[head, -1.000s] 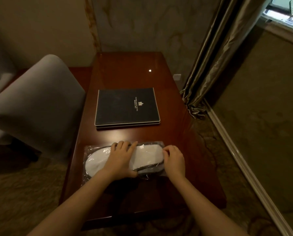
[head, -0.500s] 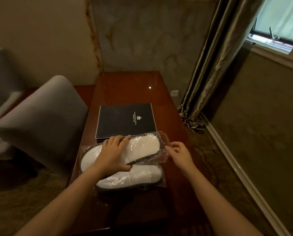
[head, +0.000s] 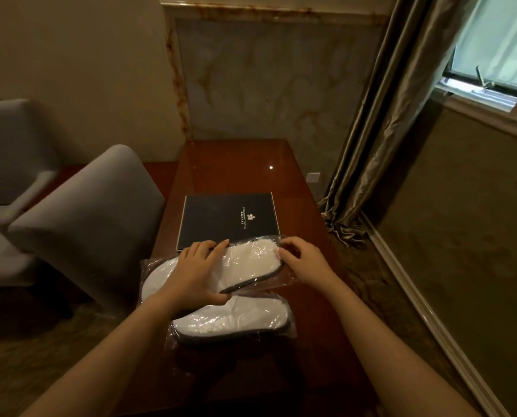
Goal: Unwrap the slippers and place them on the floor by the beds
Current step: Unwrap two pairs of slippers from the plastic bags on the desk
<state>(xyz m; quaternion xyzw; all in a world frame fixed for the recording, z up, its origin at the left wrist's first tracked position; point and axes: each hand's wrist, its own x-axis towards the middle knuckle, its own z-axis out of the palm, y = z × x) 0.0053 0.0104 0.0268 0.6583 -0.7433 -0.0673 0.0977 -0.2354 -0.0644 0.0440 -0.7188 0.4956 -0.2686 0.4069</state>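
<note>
Two packs of white slippers in clear plastic lie on a dark red wooden table [head: 245, 164], toward its near half. The upper slipper pack [head: 251, 260] is tilted, its right end raised and far, its left end reaching the table's left edge; the lower slipper pack [head: 233, 322] lies nearer, partly under the upper one, well in from the right edge. The left hand [head: 195, 273] rests flat across the middle of the upper pack, fingers spread and curled over its far edge, thumb on the near edge. The right hand [head: 302, 260] is at the pack's right end, fingers bent narrow and pinching the loose plastic wrap [head: 284, 278] there. Just beyond the hands a black folder [head: 230, 219] lies flat, its near edge touching or slightly under the upper pack; I cannot tell which. The far half of the table is bare. A grey chair [head: 79, 224] stands close against the table's left edge, with another grey seat [head: 7, 152] farther left. To the right, open carpet [head: 356, 272] runs between the table and the wall's baseboard [head: 431, 314], with a curtain [head: 380, 139] bunched at the far right corner under a window [head: 497, 49].
</note>
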